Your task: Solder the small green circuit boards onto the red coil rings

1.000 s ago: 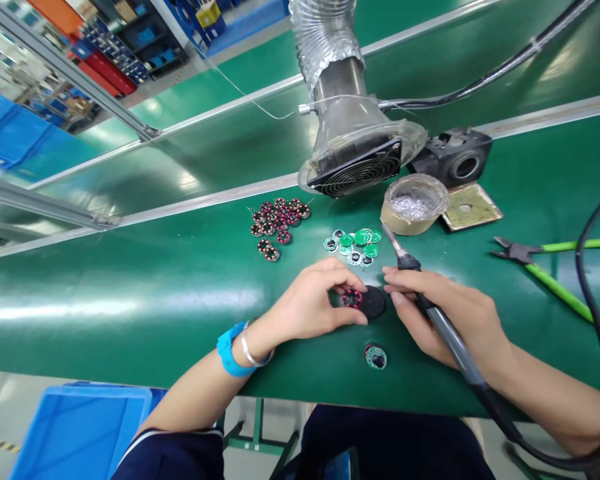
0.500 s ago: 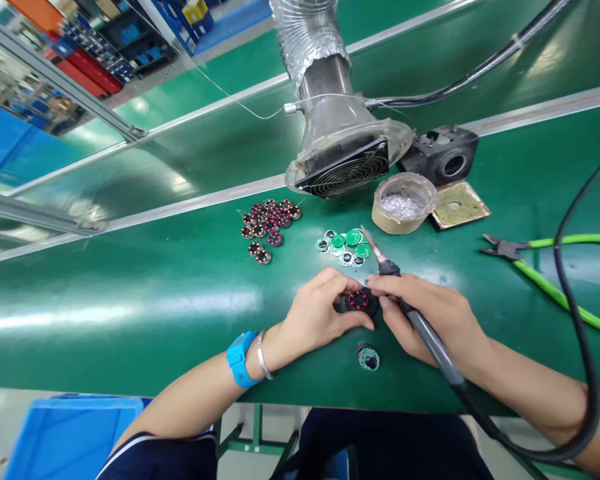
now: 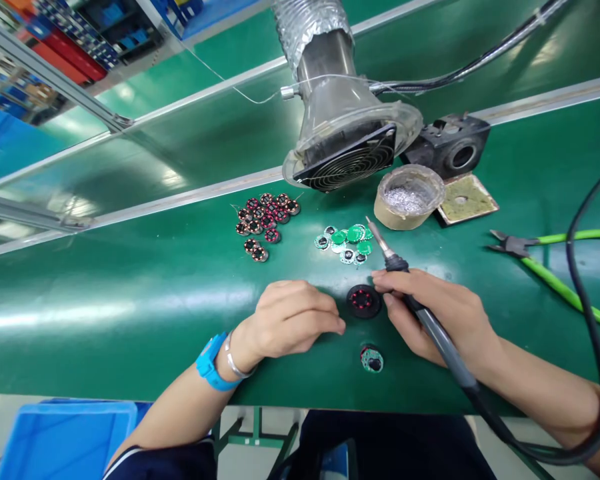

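Observation:
A soldering iron (image 3: 433, 333) is held in my right hand (image 3: 440, 317) like a pen, its bare metal tip pointing up and away from me. Left of those fingers a black round holder (image 3: 363, 313) lies flat, with a pink-and-black wound coil (image 3: 362, 299) seated in it. My left hand (image 3: 293, 319) hovers just left of the holder, apart from it, with curled fingers; whatever it may pinch is hidden. Nearer to me rests a coil with a green circuit board (image 3: 372, 359) on it. Beyond the hands lie several small round circuit boards (image 3: 356, 233).
Several copper and pink coils (image 3: 267, 217) are grouped at back left. A fume extractor (image 3: 350, 157) overhangs the bench. Behind the iron stand a tub of silvery bits (image 3: 405, 207), a sponge tray (image 3: 465, 200) and a black iron stand (image 3: 455, 147). Green-handled cutters (image 3: 545, 260) lie right.
My left hand has let go of the black holder and drawn left, its fingers curling in. The holder with its coil stays on the bench. My right hand keeps the iron nearly still.

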Tool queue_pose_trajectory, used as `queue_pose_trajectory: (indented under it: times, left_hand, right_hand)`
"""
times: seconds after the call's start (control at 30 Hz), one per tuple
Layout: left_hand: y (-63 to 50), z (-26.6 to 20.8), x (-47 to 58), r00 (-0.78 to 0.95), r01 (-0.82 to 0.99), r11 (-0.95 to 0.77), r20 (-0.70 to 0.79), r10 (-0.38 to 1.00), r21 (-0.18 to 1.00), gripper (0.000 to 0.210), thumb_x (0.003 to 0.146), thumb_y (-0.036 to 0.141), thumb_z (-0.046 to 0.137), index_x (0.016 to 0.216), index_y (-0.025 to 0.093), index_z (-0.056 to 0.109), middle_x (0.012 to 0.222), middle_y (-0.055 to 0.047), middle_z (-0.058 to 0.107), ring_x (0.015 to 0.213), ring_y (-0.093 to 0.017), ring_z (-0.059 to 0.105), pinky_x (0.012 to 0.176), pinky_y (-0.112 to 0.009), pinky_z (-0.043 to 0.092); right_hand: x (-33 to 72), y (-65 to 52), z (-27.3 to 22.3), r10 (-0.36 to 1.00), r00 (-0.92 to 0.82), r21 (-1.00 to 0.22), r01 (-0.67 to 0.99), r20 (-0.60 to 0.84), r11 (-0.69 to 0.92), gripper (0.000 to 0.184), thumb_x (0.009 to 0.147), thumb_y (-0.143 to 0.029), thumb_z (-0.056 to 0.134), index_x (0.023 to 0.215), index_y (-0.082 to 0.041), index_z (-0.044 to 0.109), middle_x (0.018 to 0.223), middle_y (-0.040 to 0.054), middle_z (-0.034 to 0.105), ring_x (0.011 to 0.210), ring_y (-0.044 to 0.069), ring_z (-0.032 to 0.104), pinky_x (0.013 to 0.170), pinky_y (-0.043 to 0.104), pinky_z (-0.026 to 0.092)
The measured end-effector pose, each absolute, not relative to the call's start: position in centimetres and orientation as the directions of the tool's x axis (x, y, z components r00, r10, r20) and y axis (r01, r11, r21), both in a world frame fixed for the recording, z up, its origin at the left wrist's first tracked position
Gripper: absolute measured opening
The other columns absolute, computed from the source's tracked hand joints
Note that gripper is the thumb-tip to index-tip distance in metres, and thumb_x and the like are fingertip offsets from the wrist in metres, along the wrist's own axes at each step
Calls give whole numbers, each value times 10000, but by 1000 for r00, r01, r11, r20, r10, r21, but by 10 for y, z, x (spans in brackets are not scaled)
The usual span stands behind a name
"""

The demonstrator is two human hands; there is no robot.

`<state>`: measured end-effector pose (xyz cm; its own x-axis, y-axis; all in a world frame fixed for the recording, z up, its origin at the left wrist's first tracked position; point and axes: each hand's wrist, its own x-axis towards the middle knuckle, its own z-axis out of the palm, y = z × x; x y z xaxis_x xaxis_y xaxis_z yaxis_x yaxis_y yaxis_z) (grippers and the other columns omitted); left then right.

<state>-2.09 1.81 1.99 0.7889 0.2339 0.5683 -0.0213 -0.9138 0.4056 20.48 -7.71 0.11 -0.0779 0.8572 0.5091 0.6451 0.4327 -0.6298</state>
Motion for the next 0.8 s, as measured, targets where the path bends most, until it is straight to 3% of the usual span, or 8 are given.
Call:
queue_pose_trajectory:
  times: [0.07, 0.27, 0.47, 0.6, 0.67, 0.8]
  left_hand:
    - [20, 18, -21, 763, 30, -908, 578, 291, 417, 120, 881, 81, 587, 919, 169, 659, 842, -20, 702, 742, -117, 635, 677, -239, 499]
    - [30, 2, -8, 880, 150, -916, 372, 295, 372, 176, 935, 164, 515, 1030, 197, 659, 895, -33, 681, 745, -125, 608, 670, -242, 493]
    - [29, 6, -11, 829, 121, -917, 470, 304, 380, 159, 927, 111, 533, 895, 207, 656, 865, -3, 708, 729, -98, 626, 671, -221, 482]
    - [27, 6, -7, 663, 236, -862, 575, 480, 449, 120, 908, 90, 582, 874, 190, 639, 825, 3, 685, 771, -95, 637, 720, -207, 518]
    - [28, 1, 0, 643, 334, -826, 531, 552, 454, 91, 918, 119, 580, 915, 179, 649, 851, -18, 675, 810, -116, 631, 747, -234, 531]
    - [32, -11, 14, 709, 512, -800, 370, 600, 315, 248, 938, 235, 565, 1162, 162, 643, 988, -92, 640, 896, -202, 589, 770, -348, 520]
  right_hand:
    - [205, -77, 1, 859, -97, -633, 635, 504, 443, 349, 837, -81, 566, 1167, -196, 573, 918, 37, 699, 706, 137, 654, 652, 262, 553]
    - [199, -74, -4, 865, -158, -633, 621, 476, 461, 362, 839, -167, 621, 1186, -215, 530, 921, 23, 684, 748, 142, 639, 689, 280, 543]
    - [194, -70, -9, 870, -174, -620, 637, 462, 457, 250, 869, -173, 617, 1105, -214, 544, 829, 3, 635, 733, 131, 572, 691, 265, 494]
    - [195, -70, -8, 877, -170, -639, 624, 450, 449, 238, 864, -153, 606, 1084, -226, 552, 807, -4, 631, 716, 133, 581, 686, 266, 503]
    - [197, -72, -6, 875, -152, -652, 611, 460, 449, 283, 848, -178, 635, 1114, -220, 548, 859, 8, 661, 722, 137, 615, 694, 270, 529]
    - [202, -75, -4, 884, -50, -693, 602, 464, 397, 349, 836, -215, 666, 1163, -203, 545, 1055, 50, 698, 715, 123, 674, 683, 251, 572]
